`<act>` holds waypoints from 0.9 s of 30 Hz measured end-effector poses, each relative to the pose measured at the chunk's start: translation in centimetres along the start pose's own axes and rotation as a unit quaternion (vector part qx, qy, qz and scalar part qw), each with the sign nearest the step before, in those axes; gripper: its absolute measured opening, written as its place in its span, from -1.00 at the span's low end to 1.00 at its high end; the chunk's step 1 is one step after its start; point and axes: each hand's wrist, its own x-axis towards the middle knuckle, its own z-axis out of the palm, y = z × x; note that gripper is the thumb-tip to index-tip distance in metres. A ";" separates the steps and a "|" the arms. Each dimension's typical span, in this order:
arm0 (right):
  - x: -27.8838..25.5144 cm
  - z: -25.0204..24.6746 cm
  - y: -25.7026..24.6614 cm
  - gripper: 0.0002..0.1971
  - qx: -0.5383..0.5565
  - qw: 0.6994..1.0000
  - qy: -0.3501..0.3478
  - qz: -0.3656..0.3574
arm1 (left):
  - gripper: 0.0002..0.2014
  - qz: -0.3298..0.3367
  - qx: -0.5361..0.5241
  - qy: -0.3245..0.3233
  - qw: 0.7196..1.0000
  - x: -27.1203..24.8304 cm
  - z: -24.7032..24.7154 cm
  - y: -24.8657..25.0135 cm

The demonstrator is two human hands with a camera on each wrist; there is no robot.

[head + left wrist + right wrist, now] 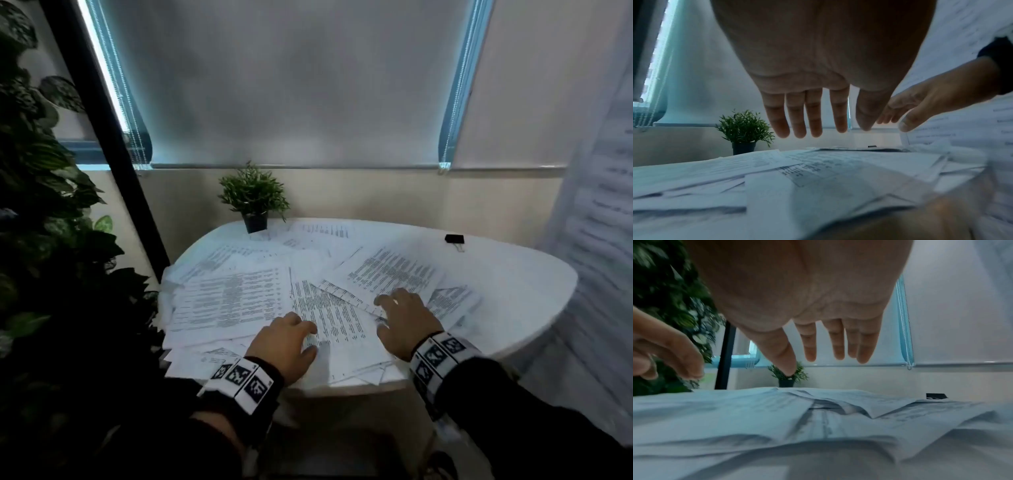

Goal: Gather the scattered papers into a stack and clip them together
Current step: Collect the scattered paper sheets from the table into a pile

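Left hand [286, 342] and right hand [407, 320] hover palm-down, fingers extended.

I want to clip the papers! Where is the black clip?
In the head view the black clip sits on the white table, far right, beyond the scattered papers and well ahead of the right hand.

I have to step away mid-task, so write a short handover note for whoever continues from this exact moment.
Left hand: open, fingers straight, low over the near sheets, holding nothing.
Right hand: open, fingers spread over the overlapping sheets at the right, holding nothing.
Papers: spread in a loose, overlapping mess across the white table, not squared.
Binder clip: lies alone on the table at the far right, apart from the papers.
Small potted plant: at the back of the table, with sheets reaching its pot.
Done: nothing stacked.
Left: gather, square the stack, fetch the clip, clip it.
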 end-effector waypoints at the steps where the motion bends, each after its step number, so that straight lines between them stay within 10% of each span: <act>1: 1.0 0.1 0.4 -0.44 -0.022 0.999 -0.028 0.016 | -0.59 -0.001 0.006 -0.013 1.000 1.0 0.2 0.0; 9: 5.2 1.0 2.0 -0.29 -0.094 0.980 -0.170 0.031 | -0.61 0.006 0.010 -0.102 0.995 4.4 2.0 -0.4; 27: 8.5 -0.5 2.2 -0.44 -0.161 0.958 -0.234 -0.033 | -0.54 0.047 0.132 -0.146 0.979 7.7 -0.2 0.1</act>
